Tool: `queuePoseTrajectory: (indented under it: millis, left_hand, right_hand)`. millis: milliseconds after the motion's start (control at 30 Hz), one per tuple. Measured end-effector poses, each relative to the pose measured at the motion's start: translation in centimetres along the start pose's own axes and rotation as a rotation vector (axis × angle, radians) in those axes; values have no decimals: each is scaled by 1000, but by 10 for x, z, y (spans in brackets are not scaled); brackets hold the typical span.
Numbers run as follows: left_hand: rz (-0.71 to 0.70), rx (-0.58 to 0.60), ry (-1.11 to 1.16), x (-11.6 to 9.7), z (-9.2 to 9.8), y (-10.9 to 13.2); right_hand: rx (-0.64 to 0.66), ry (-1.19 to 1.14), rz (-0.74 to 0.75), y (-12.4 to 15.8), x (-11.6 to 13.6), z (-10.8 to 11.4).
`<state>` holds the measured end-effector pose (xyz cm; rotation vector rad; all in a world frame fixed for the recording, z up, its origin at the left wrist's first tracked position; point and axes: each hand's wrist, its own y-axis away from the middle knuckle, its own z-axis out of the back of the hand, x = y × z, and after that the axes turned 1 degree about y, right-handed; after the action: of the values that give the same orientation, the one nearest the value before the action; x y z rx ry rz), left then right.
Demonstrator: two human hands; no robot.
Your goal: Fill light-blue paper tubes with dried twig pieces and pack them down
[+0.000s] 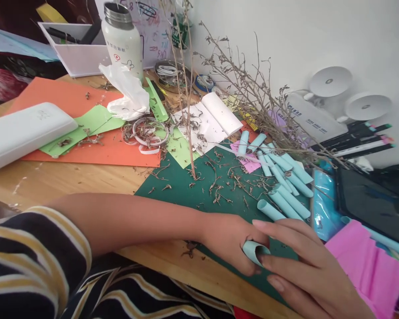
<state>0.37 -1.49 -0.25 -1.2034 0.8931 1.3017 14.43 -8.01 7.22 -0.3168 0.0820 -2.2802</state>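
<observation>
My left hand (231,243) and my right hand (306,266) meet at the near edge of a dark green cutting mat (186,186). Between them they pinch a small rolled tube of light blue paper (254,251), its open end facing me. Both hands have fingers curled round it. Just beyond lies a heap of several finished light blue paper rolls (282,181) on the mat, some on a pink sheet (249,163). Dry bits of twig are scattered over the mat.
A dry branch (252,102) lies over the rolls. Orange paper (86,150) and green paper (93,122), a white case (23,133), a white bottle (122,40), a plastic bag (128,95), rings (149,132), markers (359,139), a dark tablet (372,204) and pink paper (365,266) surround the wooden table (53,181).
</observation>
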Motion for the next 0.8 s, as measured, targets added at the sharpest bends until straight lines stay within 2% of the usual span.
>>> queuePoseTrajectory:
  millis: [100, 167, 200, 267, 300, 367, 433, 467, 533, 567, 633, 800]
  left_hand:
    - [-206, -2, 4, 3, 1, -5]
    - [-280, -1, 11, 4, 2, -6]
    - [-260, -2, 8, 4, 2, -6]
    - [-121, -20, 19, 4, 2, -4]
    - [-41, -32, 43, 4, 2, -2]
    - [63, -49, 100, 3, 1, 2]
    - [69, -43, 131, 1, 1, 5]
    - [61, -42, 129, 1, 1, 6]
    - [62, -49, 116, 0, 2, 7]
    - [69, -50, 109, -1, 3, 7]
    - [77, -48, 105, -1, 3, 7]
    - [49, -46, 120, 2, 3, 7]
  right_hand:
    - [77, 16, 10, -9, -3, -3]
    - [113, 4, 27, -12, -6, -4]
    - [114, -21, 40, -12, -9, -4]
    - [71, -128, 51, -11, -16, -4]
    - [-9, -214, 37, -10, -21, -6]
    - [-305, -365, -93, -13, -35, -13]
    - [-628, -363, -393, -22, -53, -27]
    - [-638, -300, -575, -27, -63, -35]
    - [-399, -175, -808, -39, -81, -54]
    - [-256, -124, -838, -44, -88, -62]
    - [-88, -33, -824, -50, -99, -74]
    - [5, 93, -743, -50, -103, -80]
